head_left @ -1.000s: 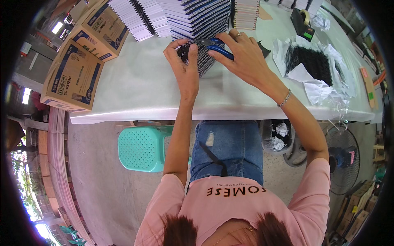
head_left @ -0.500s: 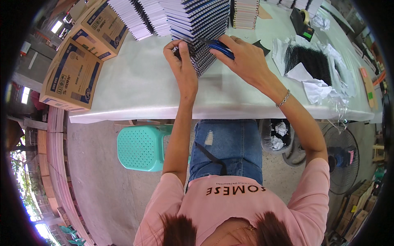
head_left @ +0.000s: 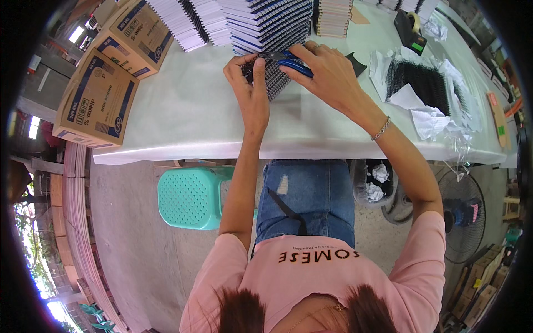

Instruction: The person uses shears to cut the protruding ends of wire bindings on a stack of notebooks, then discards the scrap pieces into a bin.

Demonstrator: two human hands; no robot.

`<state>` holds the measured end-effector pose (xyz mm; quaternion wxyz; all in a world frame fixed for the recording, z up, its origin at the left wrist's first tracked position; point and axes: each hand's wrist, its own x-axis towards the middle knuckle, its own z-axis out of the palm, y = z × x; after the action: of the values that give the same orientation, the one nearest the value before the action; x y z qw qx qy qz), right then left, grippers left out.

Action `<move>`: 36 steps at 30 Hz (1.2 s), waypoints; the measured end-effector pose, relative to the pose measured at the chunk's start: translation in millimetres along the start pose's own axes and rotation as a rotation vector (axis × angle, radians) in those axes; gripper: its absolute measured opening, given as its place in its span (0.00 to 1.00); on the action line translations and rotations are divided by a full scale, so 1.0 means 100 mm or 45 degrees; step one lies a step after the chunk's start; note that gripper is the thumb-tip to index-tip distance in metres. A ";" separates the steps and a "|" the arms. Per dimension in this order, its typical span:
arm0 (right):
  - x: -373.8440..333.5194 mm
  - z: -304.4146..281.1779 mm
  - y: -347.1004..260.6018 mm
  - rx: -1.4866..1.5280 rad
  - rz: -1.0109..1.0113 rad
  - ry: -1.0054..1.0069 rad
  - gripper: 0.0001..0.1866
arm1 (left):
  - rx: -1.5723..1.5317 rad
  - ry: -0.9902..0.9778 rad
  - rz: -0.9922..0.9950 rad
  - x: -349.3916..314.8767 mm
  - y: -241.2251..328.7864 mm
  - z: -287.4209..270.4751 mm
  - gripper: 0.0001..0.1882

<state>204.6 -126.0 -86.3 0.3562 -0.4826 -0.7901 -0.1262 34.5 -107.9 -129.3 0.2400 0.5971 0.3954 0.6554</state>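
A tall stack of spiral-bound notebooks (head_left: 265, 25) stands at the table's far middle, dark coil bindings on its right and near faces. My left hand (head_left: 249, 89) is closed at the stack's near left corner, with thumb and fingers around a notebook's coil end. In my right hand (head_left: 327, 75) is a pair of blue-handled pliers (head_left: 298, 67). Their metal jaws point left and reach the coils beside my left thumb. The two handles show a little apart. Fingers partly hide the jaw tips, so I cannot tell whether they bite on wire.
Two cardboard boxes (head_left: 99, 100) stand on the left of the white table (head_left: 189, 127). On the right, black coils (head_left: 419, 86) lie on crumpled paper, near a tape dispenser (head_left: 410, 33). More notebooks (head_left: 333, 19) stand behind. A green stool (head_left: 190, 198) and a fan (head_left: 461, 213) are below.
The pliers have shifted slightly left, their jaws closer to my left thumb, and their handles have spread apart. My left hand stays almost in place.
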 end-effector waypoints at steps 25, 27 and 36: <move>-0.11 0.06 -0.05 -0.034 0.013 -0.002 0.24 | -0.017 -0.025 -0.071 -0.10 -0.05 -0.03 0.17; -0.10 0.07 -0.04 0.069 0.061 -0.076 0.22 | -0.011 -0.024 -0.061 -0.10 -0.06 -0.01 0.17; -0.20 0.02 -0.05 0.115 0.146 -0.078 0.23 | -0.334 0.080 -0.234 -0.11 -0.10 0.02 0.20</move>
<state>205.5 -140.7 -100.2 0.3597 -0.5141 -0.7767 -0.0550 36.6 -110.3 -143.5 0.3625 0.5010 0.3667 0.6951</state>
